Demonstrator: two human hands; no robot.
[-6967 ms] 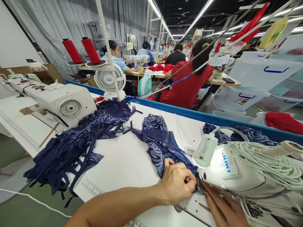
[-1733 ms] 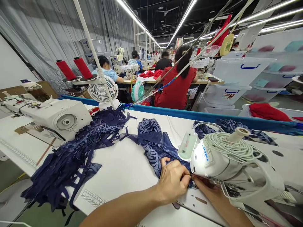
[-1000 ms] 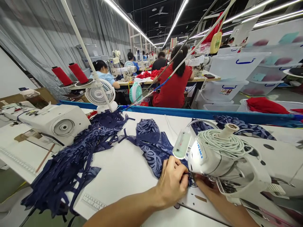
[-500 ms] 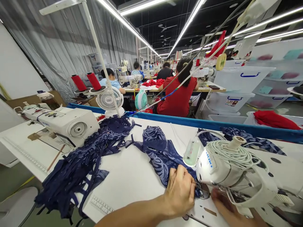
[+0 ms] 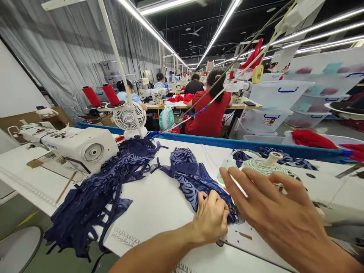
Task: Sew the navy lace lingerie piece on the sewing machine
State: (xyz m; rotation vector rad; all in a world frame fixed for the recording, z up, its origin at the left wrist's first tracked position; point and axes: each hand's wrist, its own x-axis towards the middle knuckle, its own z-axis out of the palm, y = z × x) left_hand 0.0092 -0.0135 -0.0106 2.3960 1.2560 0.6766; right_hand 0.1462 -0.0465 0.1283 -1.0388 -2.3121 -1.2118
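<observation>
My left hand [image 5: 212, 216] is closed on the edge of a navy patterned garment piece [image 5: 187, 178], beside the needle area of the sewing machine. My right hand [image 5: 273, 208] is raised in front of the machine head, fingers stretched out and apart, holding nothing. It hides most of the sewing machine [image 5: 270, 161], whose top with a coil of pale cord shows above my knuckles. The garment piece lies on the white table [image 5: 153, 212], and its right end runs toward the needle, partly covered by my hands.
A heap of navy garment pieces [image 5: 93, 201] spreads to the left, against a second sewing machine [image 5: 76, 146]. A white fan [image 5: 129, 115] and red thread cones [image 5: 92, 96] stand behind. A blue fabric trough [image 5: 199, 140] edges the table; co-workers sit beyond.
My right hand has risen from low beside the needle area to in front of the machine head, fingers spread. My left hand keeps its hold on the garment piece. The view has shifted slightly.
</observation>
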